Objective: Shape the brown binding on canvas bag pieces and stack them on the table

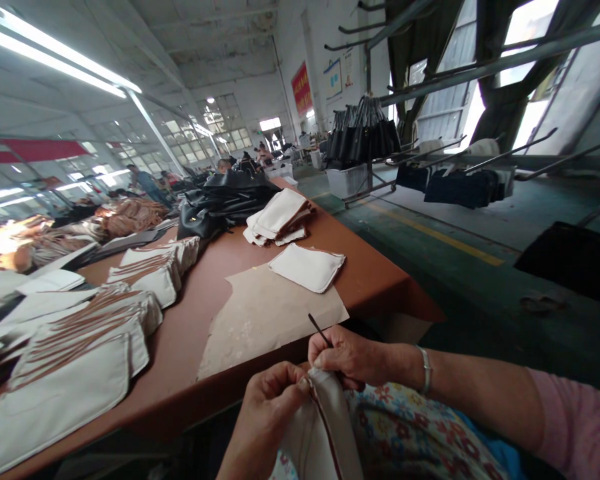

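A white leather piece with a brown edge (314, 443) rests upright over my lap, in front of the table's near edge. My left hand (275, 407) pinches its top edge between thumb and fingers. At the same top corner my right hand (347, 357) is closed, its fingers touching the piece and gripping a thin dark tool (320, 331) that points up and left. The tool's lower end is hidden in the fingers, so its kind cannot be told. A similar white piece (307, 267) lies flat beyond my hands on a brown paper sheet (270, 320).
Stacked white pieces (280, 215) sit farther back on the brown table (375, 267). Rows of overlapping white pieces (90, 333) cover its left side, with black bags (225, 200) behind. A metal rack (430, 77) with black bags (363, 137) stands to the right.
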`<state>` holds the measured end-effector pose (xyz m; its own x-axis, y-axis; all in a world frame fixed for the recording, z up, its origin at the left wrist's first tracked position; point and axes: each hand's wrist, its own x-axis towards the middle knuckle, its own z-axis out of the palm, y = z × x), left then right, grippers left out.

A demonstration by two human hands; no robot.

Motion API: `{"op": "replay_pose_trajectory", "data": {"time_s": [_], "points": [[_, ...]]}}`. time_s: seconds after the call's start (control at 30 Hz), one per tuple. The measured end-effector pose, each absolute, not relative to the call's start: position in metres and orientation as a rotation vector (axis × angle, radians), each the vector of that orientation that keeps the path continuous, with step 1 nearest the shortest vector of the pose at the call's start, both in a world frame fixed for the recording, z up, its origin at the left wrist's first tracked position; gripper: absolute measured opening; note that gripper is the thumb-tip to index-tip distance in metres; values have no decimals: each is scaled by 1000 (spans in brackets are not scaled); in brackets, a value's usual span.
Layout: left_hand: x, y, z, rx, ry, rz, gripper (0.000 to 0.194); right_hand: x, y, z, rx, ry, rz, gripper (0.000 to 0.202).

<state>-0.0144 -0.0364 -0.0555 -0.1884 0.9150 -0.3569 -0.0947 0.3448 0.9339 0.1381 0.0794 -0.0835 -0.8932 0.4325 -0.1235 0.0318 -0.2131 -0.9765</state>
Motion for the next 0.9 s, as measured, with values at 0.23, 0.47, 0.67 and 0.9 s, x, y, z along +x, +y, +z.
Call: {"op": "replay_pose_trajectory", "data": {"time_s": [0.23, 0.47, 0.67, 0.9], "points": [[-10, -36, -57, 835, 1502, 1087, 19, 142, 78, -88, -513, -1733, 2226, 25], [-10, -39, -60, 956, 1629, 1042, 21, 140, 73, -78, -590, -2058, 1760, 17], [-12, -41, -57, 1084, 1702, 956, 23, 139, 68, -84, -681, -2037, 1710, 9], [-12, -49, -50, 1513, 1784, 831, 24, 136, 57, -84, -807, -1911, 1749, 9]]}}
